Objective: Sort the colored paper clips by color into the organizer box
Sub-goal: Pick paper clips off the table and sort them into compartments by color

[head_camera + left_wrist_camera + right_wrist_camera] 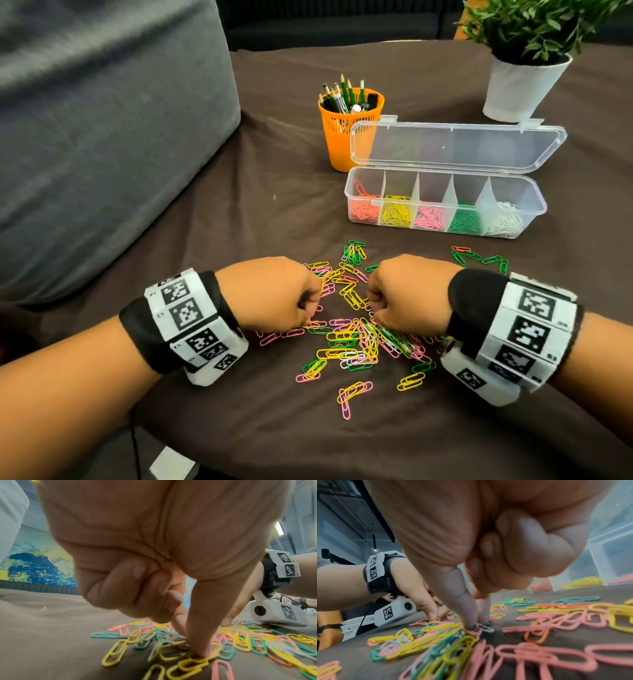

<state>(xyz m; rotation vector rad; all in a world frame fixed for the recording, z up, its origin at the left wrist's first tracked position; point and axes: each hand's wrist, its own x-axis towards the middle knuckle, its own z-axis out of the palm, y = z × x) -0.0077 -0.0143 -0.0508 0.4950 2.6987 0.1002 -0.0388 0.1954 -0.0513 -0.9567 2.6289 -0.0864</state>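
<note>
A loose pile of paper clips (356, 337) in yellow, pink, green, white and orange lies on the brown cloth. Both hands hover over it, knuckles up, outer fingers curled. My left hand (313, 315) points thumb and forefinger down; in the left wrist view the thumb tip (200, 653) presses a yellow clip (193, 662) against the forefinger. My right hand (373, 315) pinches at a pink clip (473, 631), beside a white one. The clear organizer box (363, 186) stands open beyond the pile, with orange, yellow, pink, green and white clips in separate compartments.
The box's clear lid (455, 147) stands raised behind it. An orange pencil cup (342, 144) is at the box's back left and a white plant pot (520, 85) at the far right. A grey cushion (102, 137) borders the left. A few green clips (479, 257) lie near the box.
</note>
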